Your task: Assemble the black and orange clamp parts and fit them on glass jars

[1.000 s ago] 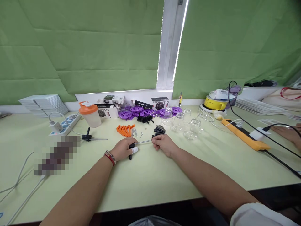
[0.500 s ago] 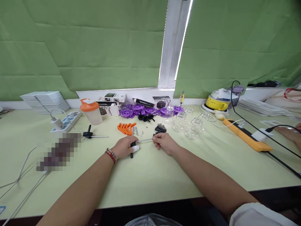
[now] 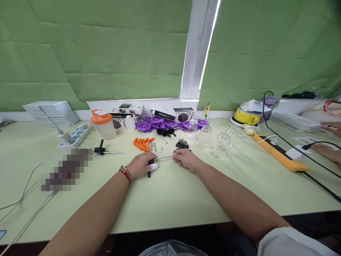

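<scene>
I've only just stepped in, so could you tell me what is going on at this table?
A person sits at a pale green table and holds a T-handle tool in both hands. The left hand grips its black handle; the right hand pinches the far end of the metal shaft, beside a heap of black screws. Orange brackets, purple wheels and glass jars lie beyond. Another person's hands rest at the far right.

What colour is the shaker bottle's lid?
Orange; the shaker bottle shows best in the head view.
</scene>
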`<state>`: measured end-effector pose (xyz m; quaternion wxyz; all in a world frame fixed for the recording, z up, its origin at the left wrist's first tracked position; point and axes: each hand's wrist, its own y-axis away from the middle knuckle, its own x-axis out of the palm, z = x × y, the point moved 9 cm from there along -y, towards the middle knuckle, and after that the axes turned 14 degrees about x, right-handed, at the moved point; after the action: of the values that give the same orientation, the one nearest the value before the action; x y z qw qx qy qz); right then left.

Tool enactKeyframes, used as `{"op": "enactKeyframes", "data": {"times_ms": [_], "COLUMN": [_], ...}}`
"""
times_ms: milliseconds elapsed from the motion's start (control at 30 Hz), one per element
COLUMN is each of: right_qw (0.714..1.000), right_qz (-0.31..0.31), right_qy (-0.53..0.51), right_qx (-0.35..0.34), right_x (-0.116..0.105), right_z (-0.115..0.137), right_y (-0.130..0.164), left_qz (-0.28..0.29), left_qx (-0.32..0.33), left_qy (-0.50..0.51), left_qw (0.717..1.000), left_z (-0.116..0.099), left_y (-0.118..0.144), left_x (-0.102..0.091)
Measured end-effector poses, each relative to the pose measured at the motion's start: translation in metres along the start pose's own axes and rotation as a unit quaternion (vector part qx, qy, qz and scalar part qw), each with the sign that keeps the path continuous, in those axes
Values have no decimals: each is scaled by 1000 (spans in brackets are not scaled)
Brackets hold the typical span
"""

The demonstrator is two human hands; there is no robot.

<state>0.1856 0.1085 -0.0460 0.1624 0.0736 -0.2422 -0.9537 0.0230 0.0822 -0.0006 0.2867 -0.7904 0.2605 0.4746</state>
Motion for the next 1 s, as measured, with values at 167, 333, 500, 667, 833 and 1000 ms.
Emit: {"op": "enactKeyframes", "data": {"times_ms": [167,333,500,667,833,1000], "right_qw": [1000,999,999,999,999,998], "right_qz": [-2,8,-3,-5,-11,-23], "right_qy": [6,-19,-6,-5,5,18], "right_qx": [-15,-37,-38,-34,-42,-63], "right_x": [-2,-4,-4,-3,-3,-3], "right_z": [-1,-1,-1,-1,0,3], "right_y": [-2,-1,0,-1,0,2], "left_qz": [-6,-5,-4,-9,-8,-8], "left_qx": [-5,-6,-2,2,2,6], "left_qy": [-3,-5,-11,-11,-15,-13], "left_qw": [1000,1000,1000,1000,1000,1000], "left_z": [1,1,1,1,0,-2], "left_y": [0,-1,-2,-3,-2,-2], "left_x": [-1,0,1,2,1,0]}}
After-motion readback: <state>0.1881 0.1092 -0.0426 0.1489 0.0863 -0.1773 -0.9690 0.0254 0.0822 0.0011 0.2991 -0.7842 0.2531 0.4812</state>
